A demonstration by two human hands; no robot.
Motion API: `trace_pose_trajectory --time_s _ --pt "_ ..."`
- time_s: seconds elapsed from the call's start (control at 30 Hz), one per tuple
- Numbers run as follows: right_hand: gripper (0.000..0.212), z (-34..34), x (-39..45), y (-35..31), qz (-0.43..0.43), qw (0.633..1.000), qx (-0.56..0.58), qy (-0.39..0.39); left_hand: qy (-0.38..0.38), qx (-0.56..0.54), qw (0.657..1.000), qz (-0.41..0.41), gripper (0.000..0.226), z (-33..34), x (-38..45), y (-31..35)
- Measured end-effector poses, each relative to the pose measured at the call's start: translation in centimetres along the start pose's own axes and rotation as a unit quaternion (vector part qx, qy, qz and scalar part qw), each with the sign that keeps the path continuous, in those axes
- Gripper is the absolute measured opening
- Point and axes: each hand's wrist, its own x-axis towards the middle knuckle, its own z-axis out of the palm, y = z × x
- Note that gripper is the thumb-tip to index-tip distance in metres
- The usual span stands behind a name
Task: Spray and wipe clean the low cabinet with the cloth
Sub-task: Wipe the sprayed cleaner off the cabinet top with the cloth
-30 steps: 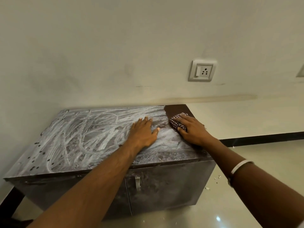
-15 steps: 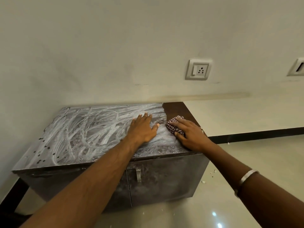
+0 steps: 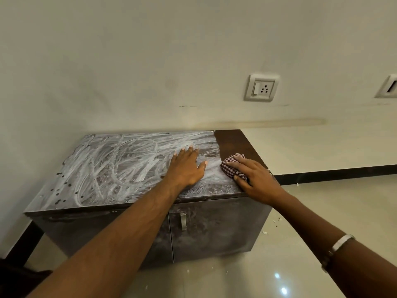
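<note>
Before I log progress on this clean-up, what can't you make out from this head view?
- Cabinet top under the left hand: clean or smeared, hidden by the palm.
- Most of the cloth: covered by the right hand, so its size and folds are unknown.
- Spray bottle: none in view.
- Second wall plate: cut off by the right edge.
- Cabinet's left side and the floor under it: out of sight.

The right hand [image 3: 256, 178] hides most of the cloth [image 3: 231, 166]. The far-right wall plate [image 3: 387, 87] is cut off by the edge.
</note>
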Motion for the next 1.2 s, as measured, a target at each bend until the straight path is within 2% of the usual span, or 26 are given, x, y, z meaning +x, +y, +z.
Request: trace_pose_trajectory --time_s 0.23,0.37,0.43,0.6,0.8,1.03,1.2 --pt "0.051 0.5 0.7 -0.4 0.052 0.997 -0.033 0.035 -0.01 0.001 1.0 -0.002 0.066 0.1 -0.7 0.0" --pt "0.052 1.0 -1.0 -1.6 -0.016 0.999 -0.015 0.03 -0.003 0.002 1.0 -0.008 0.066 0.0 -1.0 -0.2" --pt "0.052 0.4 -2.0 -0.7 -0.022 0.999 -0.009 0.029 -0.003 -0.002 1.0 -0.009 0.066 0.0 -1.3 -0.4" --pt "0.05 0.1 -1.5 0.9 0.066 0.996 -0.035 0.048 -0.009 -0.005 1.0 -0.006 0.066 0.1 -1.9 -0.9" --pt "0.05 -0.2 -3.0 0.4 0.012 0.999 -0.022 0.036 -0.007 -0.004 1.0 -0.009 0.066 -0.4 -2.3 -0.9" --pt "0.048 -0.5 -2.4 1.4 0.09 0.994 -0.028 0.057 -0.013 0.002 1.0 -0.011 0.067 -0.1 -2.7 -1.6" --pt "0.053 0.8 -3.6 -1.2 0.026 0.998 -0.03 0.044 -0.015 -0.005 1.0 -0.02 0.067 -0.1 -3.4 -1.5"
